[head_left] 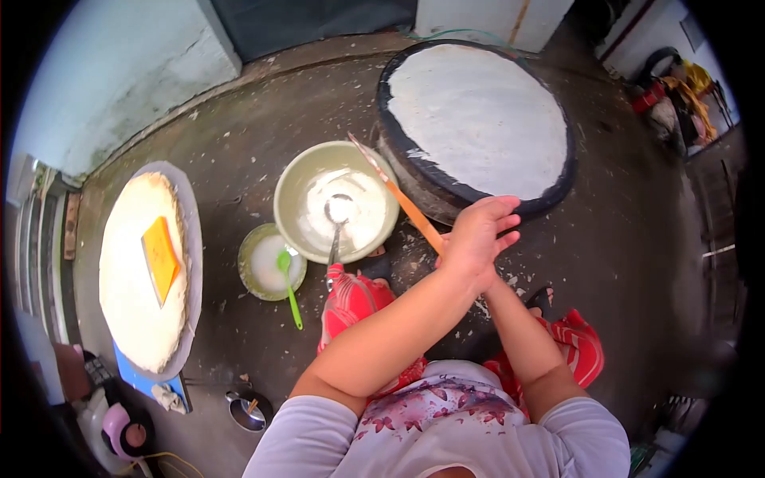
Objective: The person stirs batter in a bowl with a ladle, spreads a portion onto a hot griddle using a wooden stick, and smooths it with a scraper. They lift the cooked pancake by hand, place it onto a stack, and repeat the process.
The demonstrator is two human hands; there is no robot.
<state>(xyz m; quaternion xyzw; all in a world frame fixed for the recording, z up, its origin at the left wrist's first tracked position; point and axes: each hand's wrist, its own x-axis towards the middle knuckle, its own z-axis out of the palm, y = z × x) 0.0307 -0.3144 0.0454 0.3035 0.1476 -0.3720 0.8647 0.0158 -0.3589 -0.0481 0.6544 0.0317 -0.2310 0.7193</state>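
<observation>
My left hand (pixel 476 235) crosses over the right wrist near the front edge of the round black-rimmed griddle (pixel 478 119), its fingers spread and nothing seen in them. Mostly hidden beneath it, my right hand (pixel 444 238) is closed on the end of a flat orange-brown wooden stick (pixel 412 211). The whitened tip of the stick lies above the rim of a large pale bowl (pixel 284 191) of white batter. A metal ladle (pixel 335 235) rests in this bowl. A pale layer covers most of the griddle.
Left of the large bowl is a smaller bowl (pixel 250 280) of white liquid with a green spoon (pixel 293 305). Farther left, a round pale stack (pixel 131 271) bears an orange flat piece (pixel 162 259). A dark cup (pixel 249 412) stands low on the left. Walls run behind.
</observation>
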